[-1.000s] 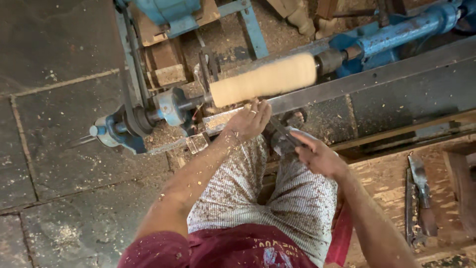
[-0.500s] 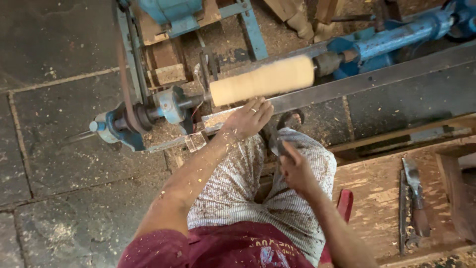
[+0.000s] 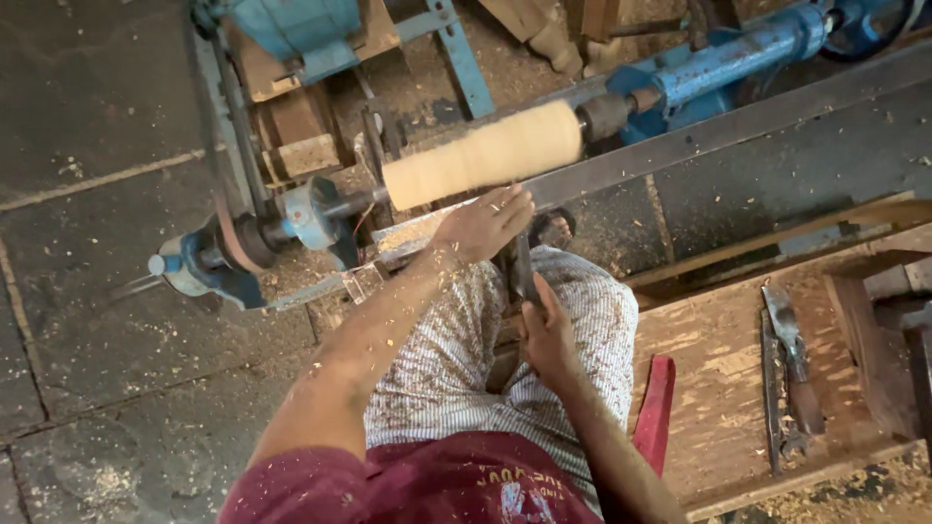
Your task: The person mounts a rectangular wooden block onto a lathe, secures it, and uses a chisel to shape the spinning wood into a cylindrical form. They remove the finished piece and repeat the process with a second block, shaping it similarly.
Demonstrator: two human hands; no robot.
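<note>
R hand (image 3: 547, 335) shifted onto chisel (image 3: 521, 272), under L hand (image 3: 482, 225)

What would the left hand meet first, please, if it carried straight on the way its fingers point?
Most likely the pale wooden cylinder on the lathe: the left hand points up at it from just below. Depth is unclear, so the fingertips might meet the metal rail first.

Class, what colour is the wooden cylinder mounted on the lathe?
Pale cream-tan, bare wood: the cylinder, clearest in the head view.
</note>
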